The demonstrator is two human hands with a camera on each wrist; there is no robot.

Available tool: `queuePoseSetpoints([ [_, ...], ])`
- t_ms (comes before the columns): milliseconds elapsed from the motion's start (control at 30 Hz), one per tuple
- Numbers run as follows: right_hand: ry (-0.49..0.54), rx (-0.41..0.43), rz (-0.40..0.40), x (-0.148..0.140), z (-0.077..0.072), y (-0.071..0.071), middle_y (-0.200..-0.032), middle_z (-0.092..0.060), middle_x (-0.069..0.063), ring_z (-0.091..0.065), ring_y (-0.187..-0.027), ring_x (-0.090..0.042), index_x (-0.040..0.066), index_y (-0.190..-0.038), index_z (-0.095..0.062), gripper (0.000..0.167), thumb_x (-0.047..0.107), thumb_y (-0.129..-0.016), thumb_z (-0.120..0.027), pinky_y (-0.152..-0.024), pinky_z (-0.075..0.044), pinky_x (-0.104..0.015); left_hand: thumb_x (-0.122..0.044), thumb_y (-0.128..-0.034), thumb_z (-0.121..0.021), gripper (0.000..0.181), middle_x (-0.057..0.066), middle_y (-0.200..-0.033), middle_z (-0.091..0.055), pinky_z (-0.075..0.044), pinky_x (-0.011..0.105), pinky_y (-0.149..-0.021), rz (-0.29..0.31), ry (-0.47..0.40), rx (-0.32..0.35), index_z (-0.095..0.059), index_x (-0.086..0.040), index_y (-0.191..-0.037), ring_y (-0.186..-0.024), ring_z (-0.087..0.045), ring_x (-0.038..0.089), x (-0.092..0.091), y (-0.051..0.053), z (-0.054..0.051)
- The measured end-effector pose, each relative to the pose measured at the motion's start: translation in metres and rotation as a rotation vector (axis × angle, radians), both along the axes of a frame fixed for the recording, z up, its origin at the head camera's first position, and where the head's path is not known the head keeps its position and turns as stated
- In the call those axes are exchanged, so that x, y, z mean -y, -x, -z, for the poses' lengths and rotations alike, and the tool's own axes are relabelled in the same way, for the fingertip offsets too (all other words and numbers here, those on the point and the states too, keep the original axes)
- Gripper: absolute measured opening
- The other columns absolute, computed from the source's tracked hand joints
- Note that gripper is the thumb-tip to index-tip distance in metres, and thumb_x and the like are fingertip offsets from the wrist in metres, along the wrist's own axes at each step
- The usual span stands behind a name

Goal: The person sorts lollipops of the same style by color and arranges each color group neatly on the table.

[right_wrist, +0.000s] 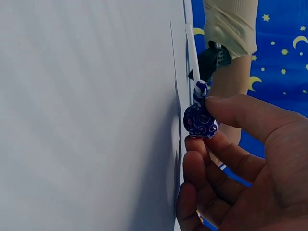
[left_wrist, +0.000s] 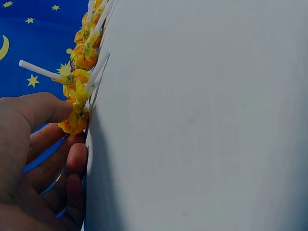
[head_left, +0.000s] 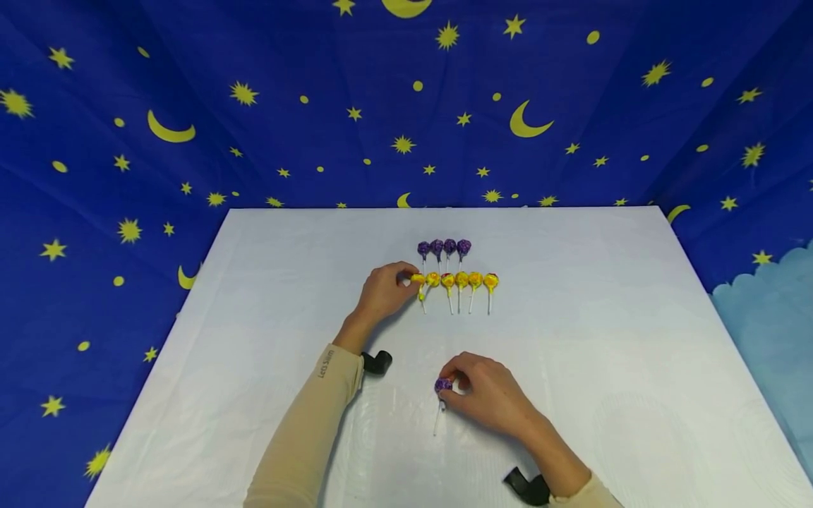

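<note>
My left hand point(head_left: 384, 291) pinches a yellow-wrapped lollipop point(left_wrist: 74, 124) between thumb and fingers, at the left end of a row of several yellow lollipops point(head_left: 461, 280). The neighbouring yellow lollipop point(head_left: 432, 279) lies close beside it, its stick slanting. Just behind that row is a line of several purple lollipops point(head_left: 450, 246), their sticks pointing toward the yellow heads. Nearer the front, my right hand point(head_left: 485, 391) holds another purple lollipop point(right_wrist: 200, 121) by its wrapped head, thumb against fingers. Its white stick point(right_wrist: 193, 53) extends free of the hand, toward the front of the table in the head view.
A white-covered table point(head_left: 603, 303) lies under everything. Blue cloth point(head_left: 356, 63) with yellow stars and moons hangs behind and at the sides. Black wrist devices point(head_left: 378, 363) sit at both wrists, close above the tabletop. Light blue scalloped fabric point(head_left: 771, 310) shows at the right.
</note>
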State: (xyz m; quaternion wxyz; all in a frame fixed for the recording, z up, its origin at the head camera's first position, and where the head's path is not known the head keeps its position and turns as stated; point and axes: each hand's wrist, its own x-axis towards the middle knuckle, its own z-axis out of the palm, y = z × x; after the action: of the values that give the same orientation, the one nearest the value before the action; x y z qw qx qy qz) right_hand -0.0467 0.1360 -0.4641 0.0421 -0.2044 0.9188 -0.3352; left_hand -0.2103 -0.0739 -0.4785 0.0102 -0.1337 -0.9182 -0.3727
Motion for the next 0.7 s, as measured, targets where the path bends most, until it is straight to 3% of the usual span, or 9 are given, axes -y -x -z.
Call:
queuePoseSetpoints([
  [300, 0.032, -0.031, 0.05, -0.005, -0.009, 0.009, -0.082, -0.057, 0.019, -0.054, -0.069, -0.004, 0.025, -0.093, -0.07, 0.021, 0.027, -0.076, -0.082, -0.062, -0.043, -0.024, -0.027, -0.0873, -0.071, 0.019, -0.006, -0.093, -0.067, -0.044, 0.03, -0.061, 0.018, 0.025, -0.015, -0.072, -0.019, -0.105, -0.068, -0.055, 0.008, 0.0, 0.001, 0.0],
  [700, 0.029, -0.078, 0.05, -0.015, -0.025, 0.031, -0.086, -0.061, 0.015, -0.056, -0.071, -0.007, 0.021, -0.096, -0.071, 0.018, 0.025, -0.08, -0.078, -0.062, -0.044, -0.027, -0.027, -0.0876, -0.07, 0.02, -0.007, -0.094, -0.067, -0.043, 0.029, -0.06, 0.018, 0.028, -0.013, -0.071, -0.02, -0.106, -0.067, -0.054, 0.008, 0.0, 0.0, 0.0],
])
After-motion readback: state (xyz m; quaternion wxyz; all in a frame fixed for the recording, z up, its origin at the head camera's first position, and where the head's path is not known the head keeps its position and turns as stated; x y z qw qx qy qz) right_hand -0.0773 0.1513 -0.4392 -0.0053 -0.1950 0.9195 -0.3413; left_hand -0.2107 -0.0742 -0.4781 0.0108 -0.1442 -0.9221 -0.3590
